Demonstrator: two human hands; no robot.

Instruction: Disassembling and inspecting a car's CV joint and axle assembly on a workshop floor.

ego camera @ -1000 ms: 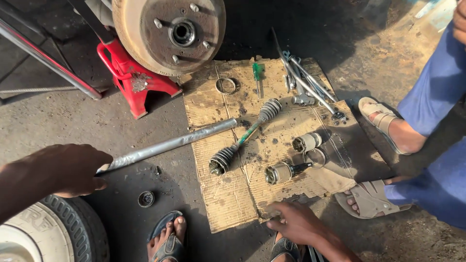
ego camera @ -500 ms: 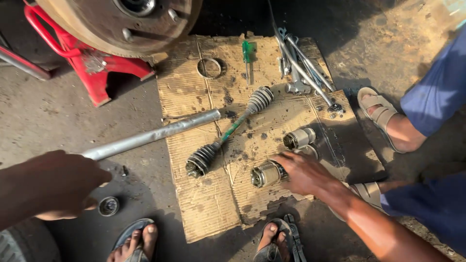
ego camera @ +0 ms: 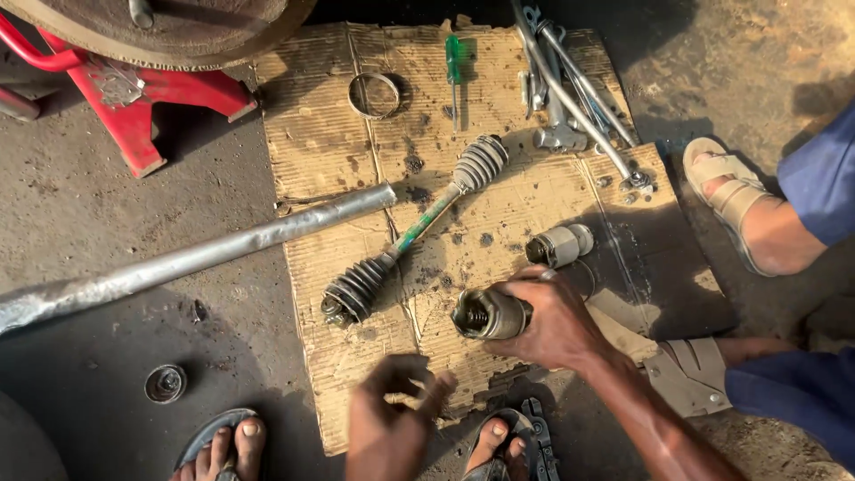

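My right hand [ego camera: 557, 322] grips a greasy metal joint housing [ego camera: 485, 313] lying on the cardboard sheet [ego camera: 312, 134], its open end facing left. My left hand [ego camera: 392, 423] hovers blurred over the cardboard's near edge, fingers apart and holding nothing. Just left of the housing lies a drive shaft [ego camera: 419, 223] with a black ribbed rubber boot at each end. A second, lighter joint piece [ego camera: 559, 245] rests just beyond my right hand.
A long grey metal pipe [ego camera: 196, 258] runs from the left onto the cardboard. A metal ring [ego camera: 374, 94], green screwdriver [ego camera: 454, 62] and wrenches [ego camera: 570, 89] lie at the far end. A red jack stand [ego camera: 134, 107] props a wheel hub [ego camera: 178, 27]. Another person's sandalled foot [ego camera: 739, 200] is at right.
My left hand has let go of the pipe and swung to the bottom centre. My right hand has closed around the joint housing. The view has moved closer over the cardboard.
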